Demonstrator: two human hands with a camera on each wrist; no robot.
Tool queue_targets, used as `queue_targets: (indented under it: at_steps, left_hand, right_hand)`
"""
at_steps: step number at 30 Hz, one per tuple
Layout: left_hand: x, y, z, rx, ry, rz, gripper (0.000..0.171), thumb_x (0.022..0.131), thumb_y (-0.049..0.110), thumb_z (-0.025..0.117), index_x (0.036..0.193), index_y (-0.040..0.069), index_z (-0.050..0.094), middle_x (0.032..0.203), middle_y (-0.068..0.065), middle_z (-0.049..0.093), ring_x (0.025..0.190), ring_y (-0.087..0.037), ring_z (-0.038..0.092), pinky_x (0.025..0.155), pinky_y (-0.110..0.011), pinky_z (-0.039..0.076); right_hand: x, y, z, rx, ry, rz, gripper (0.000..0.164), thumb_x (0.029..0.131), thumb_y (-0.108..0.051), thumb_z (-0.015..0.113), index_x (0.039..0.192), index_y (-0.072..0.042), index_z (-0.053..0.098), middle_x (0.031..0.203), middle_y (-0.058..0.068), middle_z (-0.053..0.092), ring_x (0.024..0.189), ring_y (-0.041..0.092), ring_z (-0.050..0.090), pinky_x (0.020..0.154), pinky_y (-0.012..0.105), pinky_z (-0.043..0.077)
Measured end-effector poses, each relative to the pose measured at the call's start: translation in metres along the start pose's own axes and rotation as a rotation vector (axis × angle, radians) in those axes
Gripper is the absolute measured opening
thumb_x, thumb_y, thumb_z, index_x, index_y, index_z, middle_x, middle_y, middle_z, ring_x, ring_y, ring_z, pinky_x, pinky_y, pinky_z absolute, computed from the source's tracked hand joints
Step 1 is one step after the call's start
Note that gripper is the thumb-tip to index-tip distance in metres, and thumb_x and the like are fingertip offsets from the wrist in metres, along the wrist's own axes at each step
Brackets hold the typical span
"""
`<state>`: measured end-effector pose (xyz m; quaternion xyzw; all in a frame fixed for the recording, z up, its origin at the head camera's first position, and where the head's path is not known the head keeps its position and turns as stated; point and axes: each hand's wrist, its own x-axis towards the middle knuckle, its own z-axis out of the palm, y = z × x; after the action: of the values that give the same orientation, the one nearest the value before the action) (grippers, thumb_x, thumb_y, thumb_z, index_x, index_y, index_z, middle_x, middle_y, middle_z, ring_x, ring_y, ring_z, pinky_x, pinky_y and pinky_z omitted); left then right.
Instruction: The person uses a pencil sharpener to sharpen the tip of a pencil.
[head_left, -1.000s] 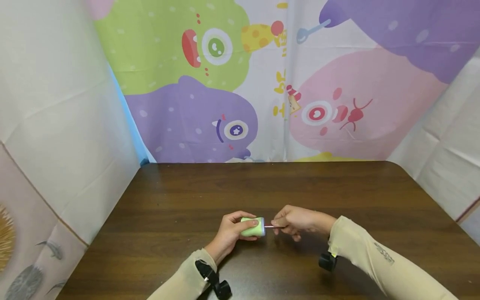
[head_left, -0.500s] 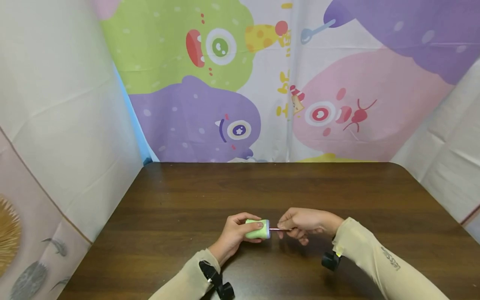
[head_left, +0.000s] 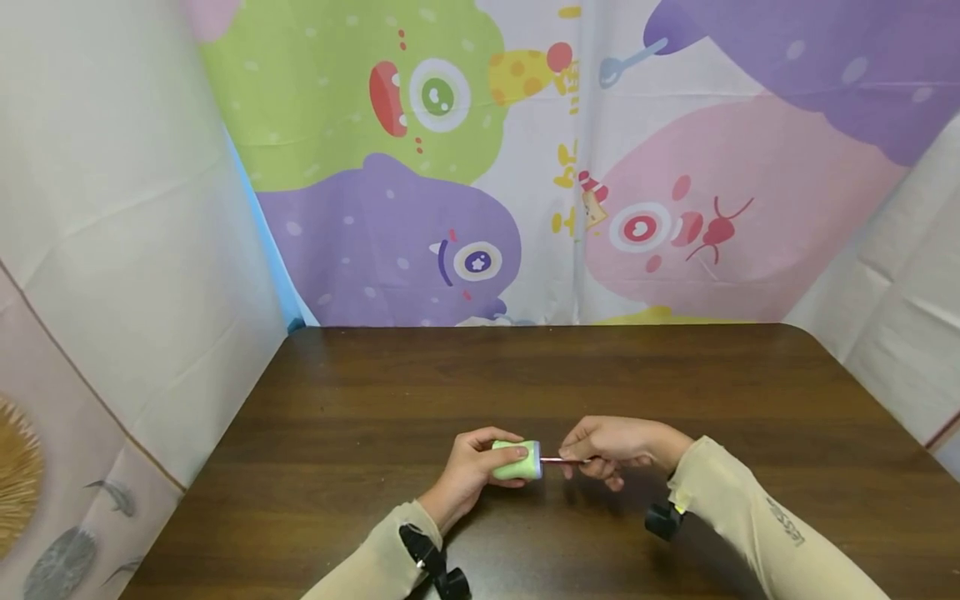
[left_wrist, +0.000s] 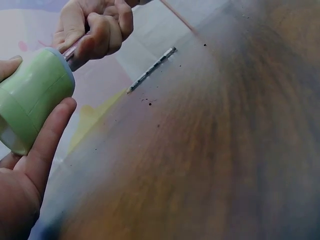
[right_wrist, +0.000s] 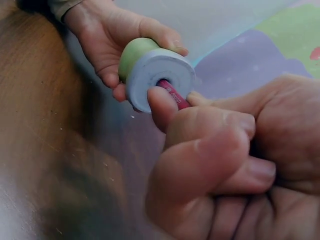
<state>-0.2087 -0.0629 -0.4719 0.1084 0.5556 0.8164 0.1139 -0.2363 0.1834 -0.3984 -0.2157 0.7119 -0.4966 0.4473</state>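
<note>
My left hand (head_left: 468,467) grips a light green pencil sharpener (head_left: 512,460), thumb on one side and fingers on the other. Its pale blue-grey end face (right_wrist: 142,80) has a round hole and points toward my right hand (head_left: 611,446). That hand pinches a dark red pencil (head_left: 555,461) between thumb and fingers, its other fingers curled. In the right wrist view the pencil's front end sits inside the hole, so its tip is hidden. Small pale lettering runs along the shaft. Both hands are held over the dark wooden table (head_left: 360,392).
A cloth backdrop (head_left: 390,242) with cartoon figures hangs behind the table's far edge. Pale cloths (head_left: 135,167) close off the left and right sides. Several small specks (left_wrist: 150,104) lie on the tabletop. A small black wrist camera (head_left: 452,582) hangs below the left sleeve.
Both hands have shifted slightly right in the head view, which itself moved a little. The gap between sharpener and right fingertips has grown slightly, showing a bit more red pencil.
</note>
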Motion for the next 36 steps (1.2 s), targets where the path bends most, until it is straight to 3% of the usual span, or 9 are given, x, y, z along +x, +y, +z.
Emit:
queue_targets:
  at_steps: [3, 7, 9, 12, 15, 18, 27, 34, 36]
  left_hand:
    - [0.001, 0.001, -0.003, -0.034, 0.048, 0.015, 0.017, 0.082, -0.008, 0.070, 0.098, -0.013, 0.068, 0.086, -0.010, 0.067, 0.068, -0.019, 0.067, 0.056, -0.036, 0.063]
    - [0.002, 0.002, -0.003, -0.040, 0.037, 0.016, 0.014, 0.082, -0.007, 0.070, 0.095, -0.003, 0.073, 0.086, -0.010, 0.067, 0.069, -0.020, 0.068, 0.058, -0.038, 0.063]
    - [0.003, 0.002, -0.001, -0.030, 0.016, 0.009, 0.014, 0.083, -0.005, 0.071, 0.096, -0.004, 0.073, 0.087, -0.010, 0.067, 0.070, -0.020, 0.068, 0.059, -0.039, 0.063]
    - [0.003, 0.002, 0.000, -0.029, 0.018, 0.007, 0.018, 0.083, -0.006, 0.070, 0.099, -0.013, 0.068, 0.087, -0.011, 0.066, 0.069, -0.020, 0.067, 0.058, -0.038, 0.063]
    - [0.003, 0.001, 0.001, -0.021, 0.018, 0.002, 0.031, 0.083, -0.007, 0.069, 0.107, -0.023, 0.058, 0.087, -0.011, 0.066, 0.068, -0.019, 0.067, 0.057, -0.037, 0.063]
    - [0.002, 0.000, 0.001, -0.010, 0.010, -0.005, 0.038, 0.083, -0.008, 0.068, 0.112, -0.026, 0.051, 0.087, -0.010, 0.066, 0.068, -0.018, 0.067, 0.057, -0.036, 0.063]
    - [0.000, -0.001, 0.003, 0.005, 0.013, 0.009, 0.036, 0.082, -0.010, 0.069, 0.110, -0.026, 0.053, 0.085, -0.009, 0.066, 0.066, -0.016, 0.066, 0.056, -0.035, 0.063]
    - [0.001, -0.001, 0.002, 0.003, 0.035, 0.021, 0.028, 0.082, -0.007, 0.071, 0.105, -0.021, 0.061, 0.085, -0.009, 0.066, 0.066, -0.017, 0.066, 0.058, -0.037, 0.063]
    - [0.002, -0.001, 0.001, 0.002, 0.050, 0.021, 0.027, 0.083, -0.006, 0.072, 0.104, -0.019, 0.063, 0.086, -0.010, 0.066, 0.067, -0.018, 0.067, 0.057, -0.036, 0.063]
  right_hand:
    - [-0.009, 0.003, -0.008, -0.020, 0.007, -0.008, 0.031, 0.103, -0.010, 0.046, 0.089, 0.017, 0.054, 0.054, -0.006, 0.034, 0.045, 0.006, 0.028, 0.040, 0.020, 0.038]
    - [-0.019, 0.005, -0.017, -0.040, 0.005, -0.040, 0.032, 0.103, -0.007, 0.043, 0.096, 0.024, 0.049, 0.054, -0.006, 0.034, 0.045, 0.005, 0.028, 0.040, 0.019, 0.039]
    - [-0.019, 0.006, -0.018, -0.057, -0.009, -0.054, 0.033, 0.103, -0.008, 0.044, 0.097, 0.023, 0.049, 0.055, -0.007, 0.035, 0.046, 0.005, 0.028, 0.041, 0.019, 0.040]
    - [-0.017, 0.007, -0.018, -0.080, -0.016, -0.065, 0.032, 0.103, -0.009, 0.044, 0.096, 0.022, 0.051, 0.056, -0.007, 0.034, 0.047, 0.005, 0.028, 0.041, 0.019, 0.039]
    - [-0.015, 0.008, -0.016, -0.106, -0.006, -0.069, 0.031, 0.103, -0.010, 0.045, 0.095, 0.019, 0.054, 0.056, -0.006, 0.034, 0.047, 0.006, 0.028, 0.041, 0.019, 0.038]
    - [-0.012, 0.008, -0.013, -0.126, 0.020, -0.078, 0.031, 0.103, -0.011, 0.047, 0.094, 0.017, 0.056, 0.056, -0.006, 0.035, 0.047, 0.006, 0.030, 0.041, 0.019, 0.039]
    - [0.005, -0.003, 0.007, -0.166, 0.133, -0.078, 0.028, 0.101, -0.010, 0.052, 0.088, 0.012, 0.063, 0.054, -0.005, 0.035, 0.046, 0.008, 0.032, 0.039, 0.021, 0.038]
    - [0.017, -0.006, 0.012, -0.144, 0.158, -0.042, 0.028, 0.101, -0.009, 0.051, 0.088, 0.013, 0.062, 0.054, -0.004, 0.035, 0.045, 0.009, 0.030, 0.039, 0.021, 0.035]
    - [0.017, -0.006, 0.014, -0.211, 0.207, -0.072, 0.030, 0.102, -0.012, 0.051, 0.089, 0.012, 0.063, 0.054, -0.004, 0.036, 0.045, 0.009, 0.031, 0.039, 0.022, 0.037]
